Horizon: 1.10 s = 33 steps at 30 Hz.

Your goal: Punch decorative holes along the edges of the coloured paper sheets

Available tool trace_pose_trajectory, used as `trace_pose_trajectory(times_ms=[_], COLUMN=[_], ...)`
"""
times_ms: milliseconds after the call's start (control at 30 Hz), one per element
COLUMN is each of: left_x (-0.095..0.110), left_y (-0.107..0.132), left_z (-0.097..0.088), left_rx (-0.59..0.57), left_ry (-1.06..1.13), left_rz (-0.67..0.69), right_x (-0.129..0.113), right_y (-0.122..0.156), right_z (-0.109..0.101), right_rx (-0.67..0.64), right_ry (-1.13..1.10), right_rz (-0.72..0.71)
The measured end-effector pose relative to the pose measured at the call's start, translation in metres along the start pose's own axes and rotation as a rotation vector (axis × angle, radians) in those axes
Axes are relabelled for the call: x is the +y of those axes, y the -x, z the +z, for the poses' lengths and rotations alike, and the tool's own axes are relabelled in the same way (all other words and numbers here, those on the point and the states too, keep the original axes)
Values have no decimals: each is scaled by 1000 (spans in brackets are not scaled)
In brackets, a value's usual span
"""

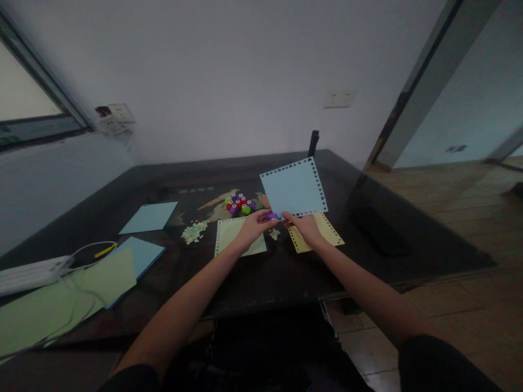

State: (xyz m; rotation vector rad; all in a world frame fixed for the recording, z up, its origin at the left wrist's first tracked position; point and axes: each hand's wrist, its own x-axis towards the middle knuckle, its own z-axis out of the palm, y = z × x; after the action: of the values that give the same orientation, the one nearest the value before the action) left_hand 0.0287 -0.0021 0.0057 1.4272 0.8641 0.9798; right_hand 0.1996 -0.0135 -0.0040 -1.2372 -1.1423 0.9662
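Note:
My right hand (302, 226) pinches the lower edge of a light blue sheet of paper (292, 188), raised and tilted above the table. Punched shapes line its top, right and part of its bottom edge. In my left hand (254, 227) is a small purple craft punch (272, 216), at the sheet's lower left corner. Beneath my hands lie a pale green sheet (229, 234) and a yellow sheet (329, 233), both with punched borders. A small heap of paper cutouts (275, 234) sits between them. Several red, purple and green craft punches (239, 204) are clustered behind my left hand.
A larger pile of pale cutouts (195, 231) lies left of the green sheet. Further left are a blue sheet (149, 216), stacked green paper (81, 296) and a white power strip (35, 275) with cables. A dark flat object (378, 231) rests on the right of the dark table (261, 291).

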Motion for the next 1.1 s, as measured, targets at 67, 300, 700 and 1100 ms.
trace_pose_trajectory(times_ms=[67,300,700,1100], left_x=[1,5,-4,6], left_y=[-1,-2,-3,0], left_z=[-3,-11,-18,-16], left_rx=[-13,-52,-110,-128], left_ry=[-80,-387,-651,-597], left_rz=[19,157,329,276], right_x=[1,7,-3,-3], right_y=[-1,-5,-2,-2], right_z=[0,-1,-6,-4], right_rx=[4,26,53,66], right_ry=[-26,-62,25,-9], right_rz=[5,-11,-55,-26])
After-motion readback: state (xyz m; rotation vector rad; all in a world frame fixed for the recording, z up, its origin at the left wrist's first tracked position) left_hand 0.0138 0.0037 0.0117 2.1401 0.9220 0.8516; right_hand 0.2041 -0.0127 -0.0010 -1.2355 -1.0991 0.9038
